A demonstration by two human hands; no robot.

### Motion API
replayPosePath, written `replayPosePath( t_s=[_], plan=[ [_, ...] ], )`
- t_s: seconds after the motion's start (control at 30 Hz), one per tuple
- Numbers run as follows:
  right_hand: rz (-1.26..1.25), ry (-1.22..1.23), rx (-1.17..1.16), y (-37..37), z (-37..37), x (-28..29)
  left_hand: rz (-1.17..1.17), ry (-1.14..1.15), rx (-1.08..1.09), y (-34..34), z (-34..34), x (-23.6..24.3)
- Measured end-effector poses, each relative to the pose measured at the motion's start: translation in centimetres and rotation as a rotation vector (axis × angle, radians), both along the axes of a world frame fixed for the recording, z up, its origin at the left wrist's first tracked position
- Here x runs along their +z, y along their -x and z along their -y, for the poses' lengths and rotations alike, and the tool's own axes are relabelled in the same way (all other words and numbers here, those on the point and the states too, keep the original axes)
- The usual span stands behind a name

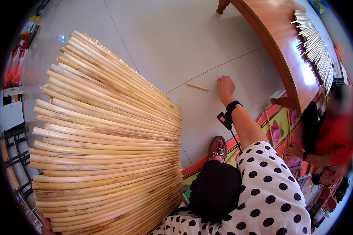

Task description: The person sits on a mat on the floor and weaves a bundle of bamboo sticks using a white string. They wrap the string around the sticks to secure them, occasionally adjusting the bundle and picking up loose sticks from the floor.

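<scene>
Out on grey tile floor (176, 35), right hand (225, 87) fingers pinch thin needle (218, 73) w/ thread; short cane piece (197, 87) nearby; left hand unseen.

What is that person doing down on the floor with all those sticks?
The person is sitting on the floor beside a big mat of pale reeds bound side by side. Their right hand reaches out over the grey floor tiles, pinching something thin like a needle; it is too small to tell. A short loose stick lies just left of that hand. The left hand is not in view. Another person sits to the right, near a wooden bench with more reeds on it.
</scene>
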State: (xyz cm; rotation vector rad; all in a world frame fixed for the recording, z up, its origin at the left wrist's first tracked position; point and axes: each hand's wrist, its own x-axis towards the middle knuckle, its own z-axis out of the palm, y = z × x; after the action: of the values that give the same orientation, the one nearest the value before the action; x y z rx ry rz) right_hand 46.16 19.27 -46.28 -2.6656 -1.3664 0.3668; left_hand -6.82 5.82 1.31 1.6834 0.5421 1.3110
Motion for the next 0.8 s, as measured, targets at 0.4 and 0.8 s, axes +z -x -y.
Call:
replayPosePath(
  t_s=[0.4,0.8],
  plan=[
    [-0.016,-0.046,-0.01,-0.8,-0.9,-1.0,-0.037,0.051,-0.018,-0.7,0.4,0.0],
    [-0.144,-0.079,-0.141,-0.2,-3.6,-0.3,-0.042,0.0,-0.04,-0.8,0.5,0.1]
  ],
)
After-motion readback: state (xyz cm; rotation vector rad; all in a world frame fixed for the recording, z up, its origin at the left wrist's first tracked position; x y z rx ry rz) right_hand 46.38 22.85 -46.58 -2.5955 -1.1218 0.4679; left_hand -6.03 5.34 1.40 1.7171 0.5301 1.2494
